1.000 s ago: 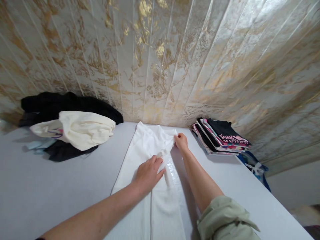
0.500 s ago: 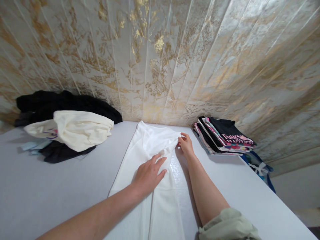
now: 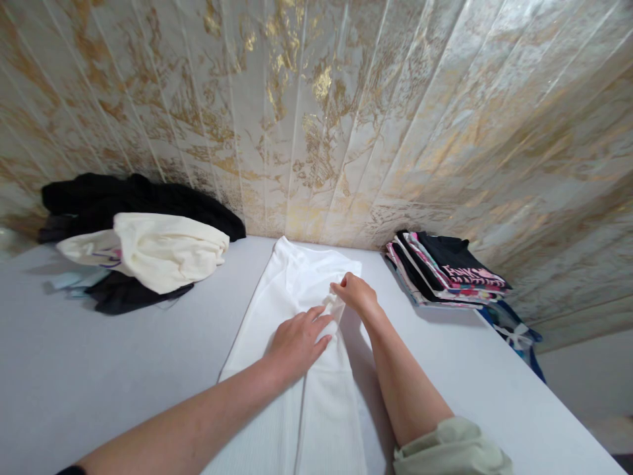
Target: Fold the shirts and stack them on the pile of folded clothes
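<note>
A white pair of trousers [image 3: 262, 316] lies lengthwise on the table, its legs running toward me with a narrow gap between them. Fine ribbing shows on the lower legs. My left hand [image 3: 299, 340] rests flat on the upper part with its fingers spread, just below a bunched fold of cloth. At the right edge of that upper part, my right hand [image 3: 357, 292] is closed in a pinch on the bunched fabric. Its thumb and fingertips partly cover the cloth between them.
A white table [image 3: 445, 369] stands against a gold-and-white patterned wall [image 3: 277, 132]. Loose black clothing [image 3: 148, 198] and a cream garment [image 3: 171, 251] are heaped at the left. A stack of folded clothes [image 3: 445, 270] sits at the back right, beside a blue item [image 3: 514, 330] past the table edge.
My right hand has moved left from the outer edge of the trousers to the bunched cloth near my left hand. My left hand has stayed nearly in place.
</note>
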